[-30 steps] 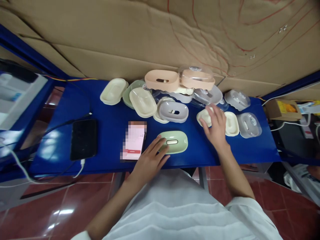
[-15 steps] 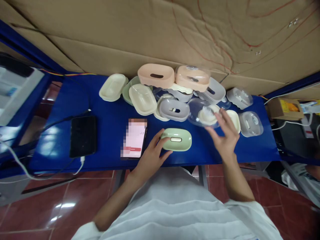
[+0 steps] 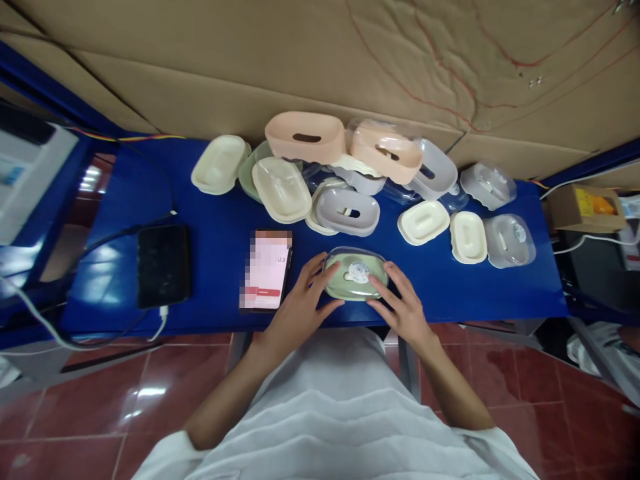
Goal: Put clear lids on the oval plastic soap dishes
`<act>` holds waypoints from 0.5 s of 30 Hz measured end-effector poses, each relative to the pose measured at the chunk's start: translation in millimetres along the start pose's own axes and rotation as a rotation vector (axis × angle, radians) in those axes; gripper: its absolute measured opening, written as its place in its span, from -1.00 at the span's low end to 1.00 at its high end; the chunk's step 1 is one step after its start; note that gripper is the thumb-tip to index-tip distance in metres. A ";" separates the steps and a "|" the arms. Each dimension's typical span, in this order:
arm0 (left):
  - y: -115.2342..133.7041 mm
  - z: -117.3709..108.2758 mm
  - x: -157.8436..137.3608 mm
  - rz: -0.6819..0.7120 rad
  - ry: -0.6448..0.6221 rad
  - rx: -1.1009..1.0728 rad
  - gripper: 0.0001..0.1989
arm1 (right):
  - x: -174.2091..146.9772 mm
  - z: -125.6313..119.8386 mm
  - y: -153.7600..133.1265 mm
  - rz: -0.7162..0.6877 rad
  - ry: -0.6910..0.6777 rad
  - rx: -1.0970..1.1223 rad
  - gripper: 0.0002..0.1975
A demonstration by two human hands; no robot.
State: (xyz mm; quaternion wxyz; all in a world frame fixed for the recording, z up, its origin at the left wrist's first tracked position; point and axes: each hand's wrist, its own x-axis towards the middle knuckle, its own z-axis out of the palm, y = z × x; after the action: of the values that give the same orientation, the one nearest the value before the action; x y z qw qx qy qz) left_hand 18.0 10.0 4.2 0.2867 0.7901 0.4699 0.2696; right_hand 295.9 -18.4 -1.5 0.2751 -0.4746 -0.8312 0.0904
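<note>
A green soap dish [image 3: 340,288] sits near the front edge of the blue table. Over it lies a clear plastic lid [image 3: 373,291] with a round white sticker. My left hand [image 3: 306,299] grips the left end of the dish and lid, thumb at the front and fingers at the back. At the right end, my right hand [image 3: 404,308] is closed round the lid, its fingers on top and at the side. Whether the lid is fully seated on the dish I cannot tell.
A lit phone [image 3: 267,271] lies left of my left hand, and a black device [image 3: 163,267] with a cable is farther left. Behind are cream trays [image 3: 424,223], a grey dish [image 3: 347,212], peach dishes [image 3: 305,138] and lidded grey boxes [image 3: 510,240]. Cardboard [image 3: 225,67] backs the table.
My right hand has brought the clear lid leftward from the pile onto the green soap dish. A cream tray is now uncovered where the lid was. My left hand stays at the dish.
</note>
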 end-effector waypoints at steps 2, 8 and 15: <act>-2.4 1.9 -2.0 0.022 0.028 0.022 -0.34 | -0.7 -3.4 3.5 -0.050 -0.040 0.001 -0.12; -3.9 3.7 -5.4 0.071 0.025 0.080 -0.41 | -2.5 -4.4 12.1 -0.077 -0.050 0.030 -0.13; -0.5 3.0 -0.4 0.107 0.034 0.069 -0.40 | -5.9 -3.3 12.5 -0.061 0.006 0.027 -0.14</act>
State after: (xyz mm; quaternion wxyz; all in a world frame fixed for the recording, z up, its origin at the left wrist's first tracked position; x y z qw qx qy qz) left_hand 19.7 9.2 1.8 0.2363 0.8187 0.4410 0.2817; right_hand 309.4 -17.1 -6.1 0.2865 -0.4456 -0.8432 0.0916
